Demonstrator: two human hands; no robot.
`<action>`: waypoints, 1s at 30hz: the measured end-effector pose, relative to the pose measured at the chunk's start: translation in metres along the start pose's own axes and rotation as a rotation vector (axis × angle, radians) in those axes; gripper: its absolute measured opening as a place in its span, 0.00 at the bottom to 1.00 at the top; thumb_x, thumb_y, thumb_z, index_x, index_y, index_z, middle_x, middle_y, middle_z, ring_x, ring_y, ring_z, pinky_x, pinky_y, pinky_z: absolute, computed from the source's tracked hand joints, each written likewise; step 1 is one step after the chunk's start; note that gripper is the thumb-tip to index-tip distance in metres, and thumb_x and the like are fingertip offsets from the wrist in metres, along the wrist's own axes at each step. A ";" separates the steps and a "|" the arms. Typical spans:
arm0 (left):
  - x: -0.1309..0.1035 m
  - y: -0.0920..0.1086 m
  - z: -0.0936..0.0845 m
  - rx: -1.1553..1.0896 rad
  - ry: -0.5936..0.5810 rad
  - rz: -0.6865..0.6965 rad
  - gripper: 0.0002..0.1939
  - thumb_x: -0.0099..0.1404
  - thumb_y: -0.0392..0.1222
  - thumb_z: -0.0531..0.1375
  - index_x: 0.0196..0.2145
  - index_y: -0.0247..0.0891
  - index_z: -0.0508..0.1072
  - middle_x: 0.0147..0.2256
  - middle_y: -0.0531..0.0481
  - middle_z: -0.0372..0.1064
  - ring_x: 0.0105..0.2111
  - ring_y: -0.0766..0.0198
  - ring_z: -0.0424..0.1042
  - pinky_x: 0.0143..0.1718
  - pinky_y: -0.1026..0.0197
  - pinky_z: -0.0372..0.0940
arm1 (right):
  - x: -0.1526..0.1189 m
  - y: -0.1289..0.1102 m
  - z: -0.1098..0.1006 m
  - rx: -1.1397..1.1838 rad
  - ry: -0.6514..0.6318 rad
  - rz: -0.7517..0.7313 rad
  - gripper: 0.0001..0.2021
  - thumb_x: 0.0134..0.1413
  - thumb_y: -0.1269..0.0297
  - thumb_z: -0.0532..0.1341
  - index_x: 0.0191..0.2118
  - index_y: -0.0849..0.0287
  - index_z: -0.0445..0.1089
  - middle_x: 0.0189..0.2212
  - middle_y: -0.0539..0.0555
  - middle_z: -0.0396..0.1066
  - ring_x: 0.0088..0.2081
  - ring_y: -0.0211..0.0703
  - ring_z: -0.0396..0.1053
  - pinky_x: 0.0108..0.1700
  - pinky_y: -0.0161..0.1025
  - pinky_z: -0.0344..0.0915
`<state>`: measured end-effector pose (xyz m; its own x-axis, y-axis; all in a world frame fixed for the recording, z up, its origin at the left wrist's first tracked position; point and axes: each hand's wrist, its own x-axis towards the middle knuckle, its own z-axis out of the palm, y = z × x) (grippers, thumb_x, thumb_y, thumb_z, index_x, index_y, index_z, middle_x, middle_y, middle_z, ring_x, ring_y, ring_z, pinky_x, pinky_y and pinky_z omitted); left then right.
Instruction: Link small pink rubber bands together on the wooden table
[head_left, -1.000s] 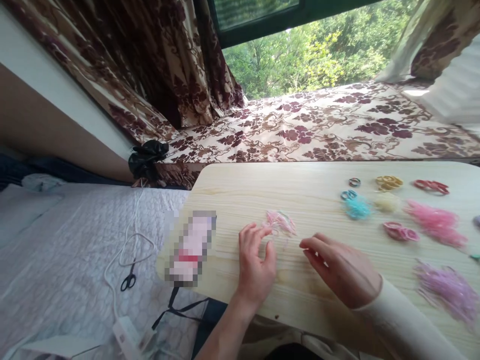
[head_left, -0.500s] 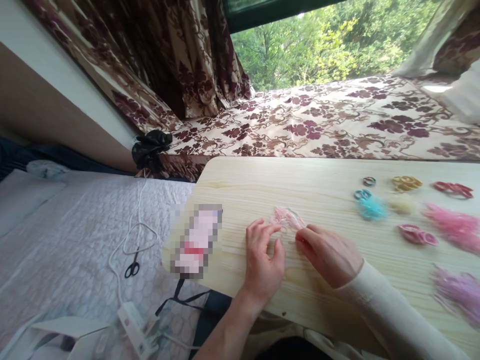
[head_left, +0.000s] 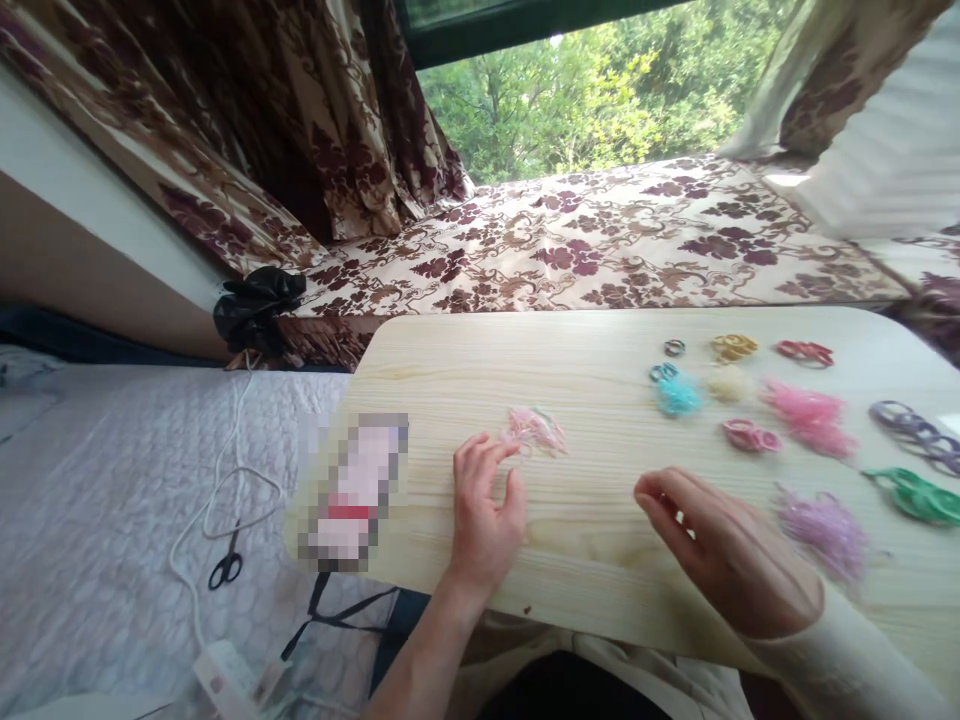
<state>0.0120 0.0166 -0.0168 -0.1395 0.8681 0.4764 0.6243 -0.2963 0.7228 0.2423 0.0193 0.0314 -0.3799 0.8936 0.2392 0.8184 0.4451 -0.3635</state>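
My left hand [head_left: 486, 515] rests on the table beside a small mixed pile of thin pink, white and pale green bands [head_left: 534, 430]. Its fingers are bent and spread apart, the thumb standing off, so it is open. Over the table to the right, my right hand [head_left: 720, 540] has its thumb and fingertips pinched together. Whatever they may hold is too small or hidden to make out. Just beyond that hand lies a loose lilac heap of thin bands [head_left: 823, 535], partly behind it. Pink hair ties [head_left: 751, 436] lie further back.
Several other groups lie on the right of the wooden table [head_left: 450, 370]: turquoise bands [head_left: 679, 396], bright pink bands [head_left: 810, 415], yellow hair ties [head_left: 735, 347], red ones [head_left: 804, 352], green ones [head_left: 919, 497]. A blurred-out phone-shaped object [head_left: 356, 495] is at left. Scissors [head_left: 226, 570] lie on the bed.
My right hand has left the mixed pile and moved right towards the lilac heap. My left hand stays by the mixed pile. The view has turned right, showing purple and green hair ties.
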 end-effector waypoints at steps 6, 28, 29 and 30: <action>-0.001 -0.003 0.001 0.019 -0.020 0.016 0.11 0.66 0.32 0.55 0.44 0.40 0.72 0.43 0.47 0.74 0.54 0.54 0.65 0.56 0.46 0.63 | -0.055 0.062 -0.050 -0.171 0.059 0.308 0.15 0.63 0.48 0.51 0.35 0.50 0.68 0.29 0.53 0.75 0.26 0.46 0.73 0.25 0.40 0.62; 0.001 0.004 0.001 0.015 0.002 -0.005 0.14 0.63 0.29 0.55 0.44 0.39 0.73 0.42 0.46 0.75 0.53 0.54 0.67 0.57 0.45 0.63 | -0.012 0.014 -0.015 -0.062 0.091 -0.037 0.16 0.66 0.56 0.49 0.40 0.53 0.74 0.34 0.54 0.78 0.27 0.43 0.76 0.25 0.38 0.67; 0.001 0.004 0.001 0.012 0.001 -0.008 0.14 0.64 0.28 0.55 0.44 0.39 0.72 0.42 0.46 0.75 0.53 0.54 0.66 0.57 0.45 0.63 | -0.006 0.008 -0.007 -0.049 0.078 -0.060 0.17 0.66 0.58 0.48 0.40 0.54 0.74 0.34 0.54 0.78 0.26 0.42 0.75 0.24 0.38 0.66; 0.002 0.004 0.000 0.009 0.000 -0.012 0.14 0.64 0.28 0.55 0.44 0.39 0.72 0.42 0.46 0.75 0.54 0.54 0.66 0.57 0.45 0.63 | 0.000 0.004 0.000 -0.041 0.057 -0.078 0.18 0.66 0.59 0.47 0.40 0.55 0.74 0.33 0.54 0.78 0.25 0.40 0.75 0.23 0.37 0.65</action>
<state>0.0148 0.0169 -0.0131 -0.1472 0.8717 0.4674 0.6293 -0.2820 0.7242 0.2456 0.0216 0.0295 -0.4188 0.8511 0.3165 0.8046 0.5094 -0.3051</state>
